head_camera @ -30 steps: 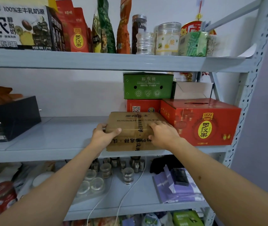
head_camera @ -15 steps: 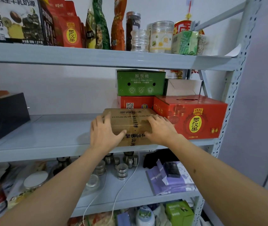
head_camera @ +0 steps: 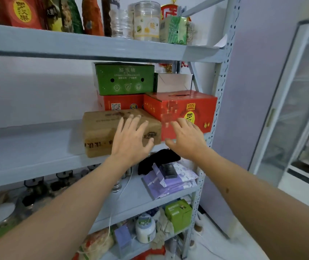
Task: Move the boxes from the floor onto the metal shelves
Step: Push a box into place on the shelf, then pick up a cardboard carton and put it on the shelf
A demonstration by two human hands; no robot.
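Observation:
A brown cardboard box (head_camera: 101, 128) lies on the middle metal shelf (head_camera: 29, 147), its right end against a red box (head_camera: 183, 107). My left hand (head_camera: 131, 139) is in front of the brown box with fingers spread and straight; whether it touches the box I cannot tell. My right hand (head_camera: 185, 139) hovers open in front of the red box, holding nothing. Behind, a green box (head_camera: 125, 79) sits on another red box (head_camera: 119, 103).
The upper shelf (head_camera: 93, 47) carries bags, jars and cartons. Lower shelves hold purple packets (head_camera: 170, 181), a green carton (head_camera: 178, 214), jars and a white cable. A glass-door fridge (head_camera: 300, 109) stands to the right. The shelf's left half shows bare metal.
Both hands have let go of the brown box and pulled back with fingers spread. The box sits further in on the shelf. The camera has turned right.

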